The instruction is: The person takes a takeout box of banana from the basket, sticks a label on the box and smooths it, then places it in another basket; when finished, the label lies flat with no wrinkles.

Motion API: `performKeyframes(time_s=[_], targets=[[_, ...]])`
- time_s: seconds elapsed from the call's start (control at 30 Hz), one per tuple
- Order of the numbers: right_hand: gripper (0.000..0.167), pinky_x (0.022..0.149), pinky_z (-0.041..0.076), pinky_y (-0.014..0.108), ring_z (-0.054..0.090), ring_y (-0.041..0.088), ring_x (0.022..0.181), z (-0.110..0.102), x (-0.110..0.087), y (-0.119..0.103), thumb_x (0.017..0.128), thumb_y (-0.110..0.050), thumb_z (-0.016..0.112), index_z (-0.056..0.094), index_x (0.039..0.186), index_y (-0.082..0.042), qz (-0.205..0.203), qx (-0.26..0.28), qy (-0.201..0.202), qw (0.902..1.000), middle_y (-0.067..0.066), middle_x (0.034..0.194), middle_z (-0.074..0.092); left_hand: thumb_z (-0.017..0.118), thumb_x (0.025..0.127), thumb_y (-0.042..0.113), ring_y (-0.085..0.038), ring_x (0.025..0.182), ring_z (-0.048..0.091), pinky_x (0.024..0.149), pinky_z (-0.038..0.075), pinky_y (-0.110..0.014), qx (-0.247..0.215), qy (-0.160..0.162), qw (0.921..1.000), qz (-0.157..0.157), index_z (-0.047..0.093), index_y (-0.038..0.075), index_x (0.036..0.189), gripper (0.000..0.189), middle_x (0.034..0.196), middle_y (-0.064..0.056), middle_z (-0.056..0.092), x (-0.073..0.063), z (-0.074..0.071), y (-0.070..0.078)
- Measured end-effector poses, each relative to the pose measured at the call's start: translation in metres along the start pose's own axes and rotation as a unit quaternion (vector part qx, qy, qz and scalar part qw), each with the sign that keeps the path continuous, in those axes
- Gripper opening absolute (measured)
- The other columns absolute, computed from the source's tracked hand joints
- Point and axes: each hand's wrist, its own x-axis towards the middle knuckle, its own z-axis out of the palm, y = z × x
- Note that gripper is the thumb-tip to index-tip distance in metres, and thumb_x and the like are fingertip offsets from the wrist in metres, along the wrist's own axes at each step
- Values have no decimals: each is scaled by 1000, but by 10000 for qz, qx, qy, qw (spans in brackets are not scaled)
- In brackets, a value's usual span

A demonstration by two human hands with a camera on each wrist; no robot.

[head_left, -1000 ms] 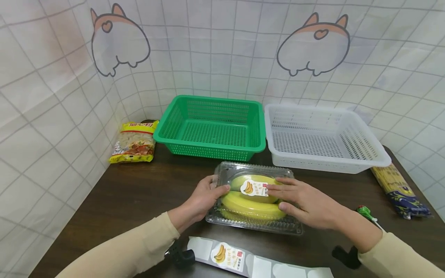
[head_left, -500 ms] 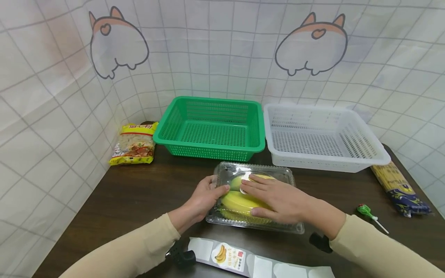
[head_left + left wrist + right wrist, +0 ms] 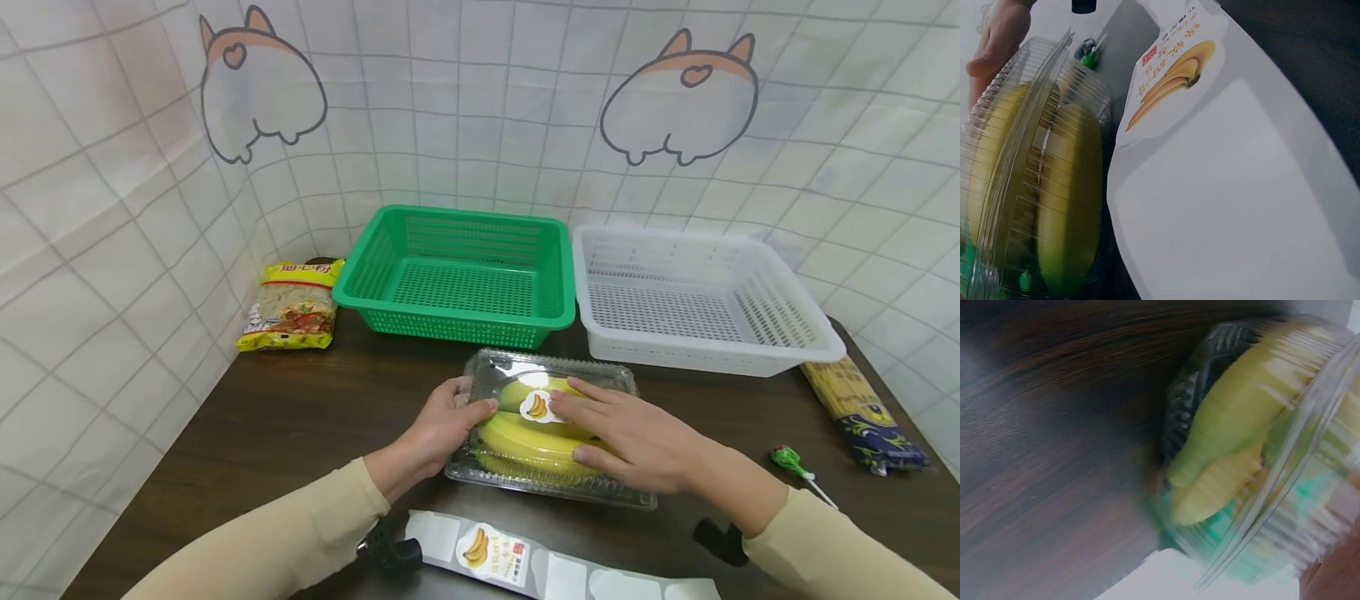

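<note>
Yellow-green bananas (image 3: 525, 439) lie inside a clear plastic clamshell box (image 3: 551, 361), its lid down, on the dark table. My left hand (image 3: 431, 433) grips the box's left side, thumb over the lid's edge. A white banana sticker (image 3: 536, 406) lies on top of the lid. My right hand (image 3: 641, 435) rests on the lid with its fingers extended, covering the sticker's right part. In the right wrist view the bananas (image 3: 1241, 400) show blurred through the box's side. Below the box lies a sticker strip (image 3: 491, 554), large in the left wrist view with one printed banana label (image 3: 1175, 81).
Behind the box stand a green basket (image 3: 453, 325) and a white basket (image 3: 697, 354). A yellow food packet (image 3: 291, 308) lies at the left. At the right are a lollipop (image 3: 787, 458) and a noodle packet (image 3: 862, 417).
My right hand slid left across the lid, covering most of the sticker, then moved partway back right, uncovering its banana picture. My left hand keeps its grip; the box stays in place.
</note>
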Motion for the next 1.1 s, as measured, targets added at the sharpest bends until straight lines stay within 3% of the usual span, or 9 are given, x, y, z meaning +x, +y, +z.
performKeyframes(time_s=[0.23, 0.5, 0.73, 0.9, 1.1], targets=[[51, 113, 39, 61, 35, 35, 151, 2, -14, 9, 106, -34, 53, 48, 154, -19, -91, -212, 258, 9994, -2, 160, 46, 61, 101, 13, -10, 79, 64, 77, 53, -26, -43, 30, 10000, 23, 30, -12, 151, 64, 116, -23, 69, 1, 1, 0], [54, 112, 40, 56, 38, 33, 149, 3, -21, 13, 101, -35, 62, 52, 151, -20, -274, -660, 575, 9958, -4, 157, 50, 60, 101, 13, -10, 78, 63, 78, 53, -27, -7, 68, 10000, -14, 28, -11, 153, 65, 112, -22, 70, -1, 2, 1], [49, 110, 43, 59, 39, 38, 147, 6, -10, 5, 103, -47, 55, 53, 150, -31, -334, -689, 457, 9960, 6, 152, 52, 60, 101, 14, -12, 84, 64, 80, 53, -30, 80, 98, 9999, -2, 29, -9, 153, 64, 121, -24, 67, -2, 1, 1], [49, 107, 46, 56, 42, 37, 144, 7, -4, 3, 102, -52, 53, 53, 149, -36, -472, -787, 481, 9946, 6, 149, 51, 60, 102, 13, -11, 80, 63, 76, 52, -27, 30, 95, 9999, -29, 29, -9, 152, 63, 120, -24, 68, -1, 3, -1], [53, 107, 46, 56, 39, 36, 145, 7, 2, 1, 102, -54, 52, 46, 153, -40, -472, -774, 368, 9952, 7, 151, 48, 61, 102, 16, -14, 88, 64, 81, 54, -30, 122, 111, 9999, -52, 28, -8, 153, 65, 129, -26, 63, -1, 4, 0]])
